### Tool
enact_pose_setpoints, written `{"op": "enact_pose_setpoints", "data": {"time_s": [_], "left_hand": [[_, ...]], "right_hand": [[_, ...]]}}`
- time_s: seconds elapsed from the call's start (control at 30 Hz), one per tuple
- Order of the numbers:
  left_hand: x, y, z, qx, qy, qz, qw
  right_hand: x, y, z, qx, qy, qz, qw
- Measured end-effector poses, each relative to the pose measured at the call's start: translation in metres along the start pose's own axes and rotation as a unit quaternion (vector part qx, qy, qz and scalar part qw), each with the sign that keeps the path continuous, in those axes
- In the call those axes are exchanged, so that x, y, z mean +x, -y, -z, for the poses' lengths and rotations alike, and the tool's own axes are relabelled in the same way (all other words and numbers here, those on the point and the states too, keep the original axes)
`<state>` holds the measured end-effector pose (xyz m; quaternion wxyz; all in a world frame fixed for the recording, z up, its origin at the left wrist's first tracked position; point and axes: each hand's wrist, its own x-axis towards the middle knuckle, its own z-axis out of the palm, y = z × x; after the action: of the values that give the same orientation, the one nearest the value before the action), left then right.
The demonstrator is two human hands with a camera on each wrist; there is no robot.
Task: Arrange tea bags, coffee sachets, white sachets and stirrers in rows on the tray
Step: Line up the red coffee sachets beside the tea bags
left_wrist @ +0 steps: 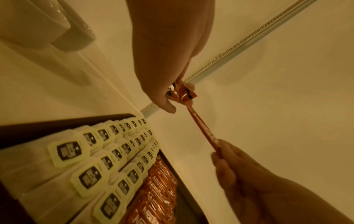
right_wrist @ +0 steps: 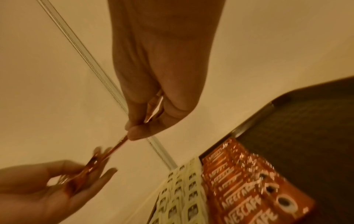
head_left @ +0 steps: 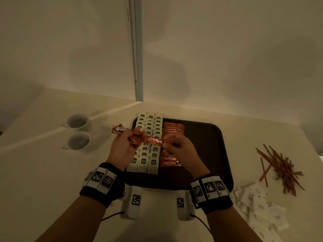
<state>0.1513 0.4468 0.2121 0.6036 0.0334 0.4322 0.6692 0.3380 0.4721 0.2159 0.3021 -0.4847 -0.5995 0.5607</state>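
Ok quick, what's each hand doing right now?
Left hand: grips a bunch of coffee sachets.
Right hand: pinches the end of one coffee sachet from that bunch.

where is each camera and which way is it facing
Head: worn on the head, looking down at the tray; both forearms and hands show.
Left wrist: looks along the left hand over the tea bags.
Right wrist: looks along the right hand over the coffee sachets.
All share the one sachet held between both hands.
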Motion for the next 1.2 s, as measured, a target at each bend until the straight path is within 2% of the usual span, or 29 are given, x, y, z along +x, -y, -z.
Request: {"op": "enact_pose_setpoints", "data": {"time_s": [0.07, 0.13, 0.2, 0.27, 0.33, 0.4, 0.57, 0.67, 0.73, 0.8, 0.87, 1.0, 1.1, 1.2], "left_hand": [[0.0, -0.004, 0.003, 0.004, -0.009, 0.003, 1.0], [-0.001, -0.003, 0.002, 0.081, -0.005, 0.015, 0.997], [-0.005, 0.002, -0.005, 0.205, 0.034, 0.021, 0.978], [-0.012, 0.007, -0.015, 0.31, 0.079, 0.01, 0.948], [-0.017, 0.009, -0.024, 0.362, 0.092, -0.015, 0.928], [-0.018, 0.009, -0.029, 0.379, 0.098, -0.028, 0.92], [-0.024, 0.005, -0.038, 0.366, 0.12, -0.062, 0.921], [-0.024, 0.005, -0.037, 0.349, 0.108, -0.07, 0.928], [-0.022, 0.005, -0.034, 0.311, 0.102, -0.034, 0.944], [-0.022, 0.007, -0.031, 0.244, 0.113, 0.029, 0.963], [-0.022, 0.012, -0.028, 0.204, 0.118, 0.071, 0.969], [-0.023, 0.022, -0.025, 0.187, 0.097, 0.102, 0.972], [-0.021, 0.02, -0.024, 0.164, 0.086, 0.114, 0.976], [-0.02, 0.017, -0.023, 0.177, 0.09, 0.098, 0.975]], "right_hand": [[-0.001, 0.005, 0.009, -0.01, -0.032, 0.022, 0.999], [-0.001, 0.011, 0.015, -0.017, -0.051, 0.046, 0.998], [0.0, 0.017, 0.018, -0.014, -0.051, 0.063, 0.997], [0.001, 0.022, 0.018, -0.01, -0.053, 0.067, 0.996], [0.002, 0.025, 0.016, -0.005, -0.059, 0.067, 0.996], [0.002, 0.026, 0.014, -0.02, -0.073, 0.074, 0.994], [0.0, 0.031, 0.013, 0.002, -0.063, 0.072, 0.995], [-0.002, 0.037, 0.017, 0.025, -0.058, 0.068, 0.996], [-0.002, 0.042, 0.021, 0.033, -0.056, 0.062, 0.996], [-0.001, 0.049, 0.025, 0.008, -0.054, 0.067, 0.996], [0.001, 0.057, 0.027, -0.031, -0.053, 0.084, 0.995], [0.004, 0.064, 0.028, -0.139, -0.058, 0.113, 0.982], [0.004, 0.064, 0.029, -0.124, -0.042, 0.096, 0.987], [0.005, 0.057, 0.034, -0.083, -0.033, 0.066, 0.994]]}}
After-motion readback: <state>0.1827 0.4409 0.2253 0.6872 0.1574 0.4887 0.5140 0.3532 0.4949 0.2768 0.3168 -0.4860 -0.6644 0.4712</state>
